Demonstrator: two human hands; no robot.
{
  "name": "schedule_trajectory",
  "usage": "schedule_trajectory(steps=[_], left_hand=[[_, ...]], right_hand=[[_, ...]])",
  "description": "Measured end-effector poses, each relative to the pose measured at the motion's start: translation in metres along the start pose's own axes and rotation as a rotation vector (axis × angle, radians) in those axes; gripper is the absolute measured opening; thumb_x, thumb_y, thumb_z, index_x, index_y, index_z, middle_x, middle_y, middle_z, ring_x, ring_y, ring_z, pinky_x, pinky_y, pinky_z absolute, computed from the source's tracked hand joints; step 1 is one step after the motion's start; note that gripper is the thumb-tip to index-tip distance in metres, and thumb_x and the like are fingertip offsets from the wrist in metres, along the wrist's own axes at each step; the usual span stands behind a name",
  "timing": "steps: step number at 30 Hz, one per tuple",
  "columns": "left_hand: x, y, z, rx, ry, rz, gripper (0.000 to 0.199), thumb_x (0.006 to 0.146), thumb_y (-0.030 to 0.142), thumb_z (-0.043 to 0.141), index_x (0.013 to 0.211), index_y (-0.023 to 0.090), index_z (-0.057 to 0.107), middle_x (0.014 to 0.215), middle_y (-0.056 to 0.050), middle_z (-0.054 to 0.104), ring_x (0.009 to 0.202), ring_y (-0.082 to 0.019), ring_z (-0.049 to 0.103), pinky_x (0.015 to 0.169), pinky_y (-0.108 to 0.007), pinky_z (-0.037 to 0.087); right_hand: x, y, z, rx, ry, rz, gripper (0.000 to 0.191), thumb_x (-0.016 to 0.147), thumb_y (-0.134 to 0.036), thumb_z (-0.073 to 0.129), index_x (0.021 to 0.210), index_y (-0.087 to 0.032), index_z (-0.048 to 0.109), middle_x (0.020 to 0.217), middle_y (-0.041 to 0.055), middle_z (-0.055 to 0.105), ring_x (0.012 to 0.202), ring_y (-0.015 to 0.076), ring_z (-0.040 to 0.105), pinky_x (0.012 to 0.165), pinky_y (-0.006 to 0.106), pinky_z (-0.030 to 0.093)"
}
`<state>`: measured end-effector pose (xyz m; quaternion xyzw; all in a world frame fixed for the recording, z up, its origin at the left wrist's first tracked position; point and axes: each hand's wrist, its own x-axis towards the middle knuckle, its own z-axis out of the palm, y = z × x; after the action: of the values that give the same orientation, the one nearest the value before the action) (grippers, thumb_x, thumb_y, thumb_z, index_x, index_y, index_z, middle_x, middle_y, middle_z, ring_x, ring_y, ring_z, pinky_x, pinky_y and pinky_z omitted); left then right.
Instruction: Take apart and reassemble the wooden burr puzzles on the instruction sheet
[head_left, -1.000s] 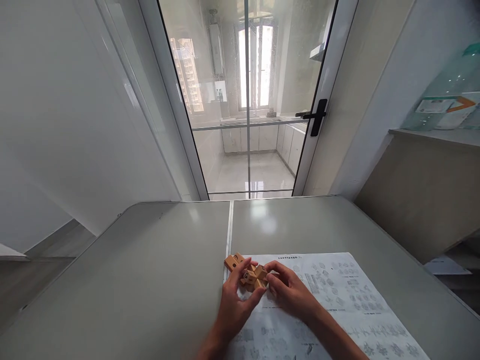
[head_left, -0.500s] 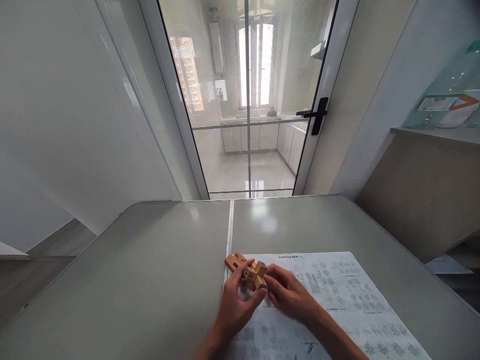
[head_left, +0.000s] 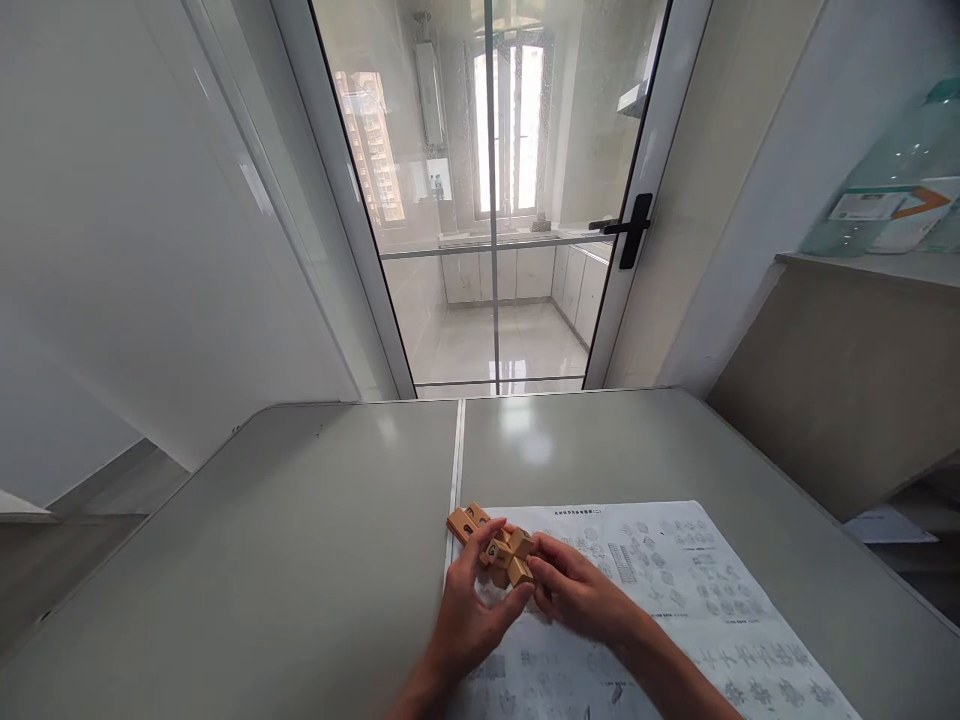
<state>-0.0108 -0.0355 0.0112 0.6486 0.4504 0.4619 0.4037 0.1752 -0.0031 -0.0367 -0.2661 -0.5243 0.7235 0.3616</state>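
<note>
from my remote post i view a light-brown wooden cluster of interlocking square-ended blocks (head_left: pixel 511 557), held between two bare hands over the upper left part of a white printed paper sheet (head_left: pixel 675 580) on a grey-green smooth-topped table (head_left: pixel 337 560). i judge the cluster light, stiff and hard, not fragile under ordinary finger pressure; its flat faces may slide on one another, so a loosely seated block could slip out. i would take hold across opposite block ends, by the fingertips, supporting several blocks together.

left hand (head_left: pixel 472 605): partly open in a wide curve, index finger along the far left side, thumb at the near end, the cluster gripped between. right hand (head_left: pixel 576 585): fingers curled, thumb and index nearly closed at the cluster's right side; they appear to pinch a block, though the contact is partly hidden. just beyond the left index finger lie orange-brown wooden bars with dark marks (head_left: pixel 460 524).
</note>
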Motion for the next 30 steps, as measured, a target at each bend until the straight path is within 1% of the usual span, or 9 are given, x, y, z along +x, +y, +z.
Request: schedule_trajectory(steps=[2,5,8,11,15,20,24,27,30], left_hand=[[0.0,0.0,-0.001,0.003,-0.019,0.039,0.061,0.085,0.023,0.072,0.141,0.028,0.05,0.136,-0.008,0.065,0.123,-0.025,0.066,0.107,-0.04,0.053],[0.001,0.0,-0.003,-0.015,-0.06,0.099,0.067,0.082,0.017,0.072,0.143,0.03,0.047,0.137,-0.007,0.064,0.122,-0.024,0.066,0.108,-0.041,0.052],[0.002,-0.002,-0.004,-0.048,-0.111,0.107,0.07,0.081,0.016,0.074,0.144,0.031,0.046,0.138,-0.007,0.063,0.121,-0.025,0.065,0.107,-0.041,0.052],[0.002,-0.003,-0.004,-0.05,-0.12,0.086,0.068,0.082,0.017,0.075,0.143,0.03,0.047,0.137,-0.008,0.064,0.122,-0.025,0.065,0.108,-0.041,0.051],[0.001,0.0,-0.004,-0.051,-0.143,0.081,0.067,0.083,0.018,0.075,0.143,0.031,0.048,0.138,-0.007,0.063,0.122,-0.025,0.065,0.108,-0.04,0.05],[0.002,0.008,-0.009,0.008,-0.226,0.078,0.068,0.08,0.015,0.076,0.142,0.03,0.051,0.141,-0.008,0.062,0.126,-0.027,0.061,0.113,-0.041,0.046],[0.002,0.008,-0.012,0.026,-0.297,0.053,0.074,0.076,0.016,0.081,0.143,0.03,0.053,0.142,-0.007,0.062,0.132,-0.029,0.058,0.115,-0.042,0.044],[0.001,0.006,-0.011,0.045,-0.324,0.06,0.075,0.073,0.02,0.086,0.141,0.03,0.056,0.138,-0.008,0.064,0.129,-0.031,0.06,0.114,-0.044,0.046],[0.0,0.005,-0.009,0.048,-0.289,0.051,0.076,0.075,0.026,0.087,0.143,0.028,0.055,0.14,-0.01,0.063,0.128,-0.031,0.061,0.113,-0.044,0.047]], right_hand=[[-0.001,-0.002,-0.002,0.031,-0.035,0.002,0.039,0.1,-0.058,0.059,0.105,-0.02,0.056,0.063,-0.0073,0.051,0.048,0.0078,0.042,0.051,0.023,0.035],[-0.001,-0.006,-0.004,0.061,-0.164,0.029,0.043,0.101,-0.059,0.057,0.103,-0.016,0.06,0.063,-0.0032,0.057,0.051,0.0103,0.05,0.054,0.024,0.04],[-0.002,-0.008,-0.007,0.111,-0.243,0.052,0.047,0.099,-0.061,0.059,0.102,-0.014,0.063,0.063,-0.0022,0.057,0.049,0.0101,0.049,0.052,0.024,0.039],[-0.001,-0.009,-0.008,0.119,-0.211,0.014,0.043,0.098,-0.057,0.064,0.1,-0.013,0.065,0.061,-0.0042,0.053,0.048,0.008,0.045,0.053,0.023,0.037],[-0.003,-0.016,-0.008,0.11,-0.188,0.0,0.039,0.096,-0.051,0.069,0.096,-0.013,0.068,0.061,-0.004,0.053,0.049,0.0073,0.043,0.053,0.022,0.037],[-0.007,-0.026,-0.011,0.145,-0.183,0.081,0.032,0.087,-0.042,0.079,0.097,-0.012,0.071,0.068,-0.0023,0.058,0.052,0.0073,0.048,0.057,0.023,0.04],[-0.008,-0.027,-0.015,0.174,-0.217,0.168,0.027,0.077,-0.032,0.083,0.091,-0.013,0.07,0.068,-0.0017,0.062,0.054,0.0089,0.052,0.057,0.023,0.043],[-0.008,-0.029,-0.012,0.183,-0.171,0.146,0.035,0.069,-0.024,0.087,0.096,-0.015,0.066,0.076,-0.0012,0.066,0.057,0.0099,0.057,0.057,0.023,0.044],[-0.007,-0.031,-0.007,0.173,-0.115,0.094,0.038,0.068,-0.02,0.085,0.1,-0.016,0.063,0.079,-0.0006,0.068,0.062,0.0116,0.061,0.06,0.024,0.047]])
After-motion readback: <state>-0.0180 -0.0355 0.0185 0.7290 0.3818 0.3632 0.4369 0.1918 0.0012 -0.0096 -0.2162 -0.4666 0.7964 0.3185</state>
